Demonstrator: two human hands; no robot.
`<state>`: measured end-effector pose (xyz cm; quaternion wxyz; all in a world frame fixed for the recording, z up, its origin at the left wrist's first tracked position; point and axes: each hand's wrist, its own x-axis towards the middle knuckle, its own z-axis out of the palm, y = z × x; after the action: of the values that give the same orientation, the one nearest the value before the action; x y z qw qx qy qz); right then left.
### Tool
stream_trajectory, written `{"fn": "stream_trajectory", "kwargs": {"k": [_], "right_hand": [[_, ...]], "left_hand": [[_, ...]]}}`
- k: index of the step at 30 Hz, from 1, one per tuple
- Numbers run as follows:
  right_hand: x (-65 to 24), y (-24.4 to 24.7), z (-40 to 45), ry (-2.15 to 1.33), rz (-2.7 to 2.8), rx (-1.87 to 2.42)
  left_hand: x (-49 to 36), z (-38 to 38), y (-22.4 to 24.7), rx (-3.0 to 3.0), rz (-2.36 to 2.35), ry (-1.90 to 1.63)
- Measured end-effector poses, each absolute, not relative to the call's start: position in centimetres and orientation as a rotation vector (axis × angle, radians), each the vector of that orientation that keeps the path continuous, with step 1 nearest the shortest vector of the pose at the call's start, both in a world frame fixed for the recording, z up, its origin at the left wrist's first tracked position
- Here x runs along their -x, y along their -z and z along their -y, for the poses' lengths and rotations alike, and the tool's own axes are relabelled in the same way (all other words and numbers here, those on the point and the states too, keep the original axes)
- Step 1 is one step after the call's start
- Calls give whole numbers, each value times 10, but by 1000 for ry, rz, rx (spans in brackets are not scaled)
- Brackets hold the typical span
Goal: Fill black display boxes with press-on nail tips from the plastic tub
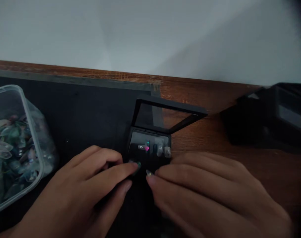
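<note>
A small black case (150,139) stands with its clear-windowed lid (202,114) raised. Inside it lie several press-on nails, among them a dark one with a pink glint (146,148) and a pale, clear one (167,152). My left hand (91,178) is at the case's lower left, its index fingertip on a greenish nail (139,164), the thumb apart below. On the right, my right hand (209,191) pinches a pointed, shiny translucent nail (149,173) between thumb and index finger, just off the case's near side. The case's near edge is dark and hard to make out.
At the left stands a clear plastic tub (41,145) heaped with glossy, mixed-colour nails. A black mat (91,112) covers part of the wooden table (195,138). A black bulky object (266,115) sits at the right. The pale wall (115,36) rises behind.
</note>
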<state>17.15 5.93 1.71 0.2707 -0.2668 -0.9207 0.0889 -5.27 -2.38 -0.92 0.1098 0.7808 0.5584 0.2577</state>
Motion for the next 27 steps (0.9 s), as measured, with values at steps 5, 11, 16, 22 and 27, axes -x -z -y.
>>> {"fn": "stream_trajectory", "kwargs": {"k": [5,11,16,22,27], "right_hand": [[-177,-3,-65,-335,2620,704],[-180,1,-65,-376,2633,682],[-179,-1,-67,-412,2615,647],[-180,-5,-72,-154,2597,752],[-180,-5,-74,-63,2645,825]], "left_hand": [[54,26,12,-2424,-1584,-768],[52,27,16,-2422,-1553,-716],[52,28,18,-2407,-1584,-709],[52,32,15,-2411,-1600,-686],[51,29,15,-2399,-1622,-679]]}}
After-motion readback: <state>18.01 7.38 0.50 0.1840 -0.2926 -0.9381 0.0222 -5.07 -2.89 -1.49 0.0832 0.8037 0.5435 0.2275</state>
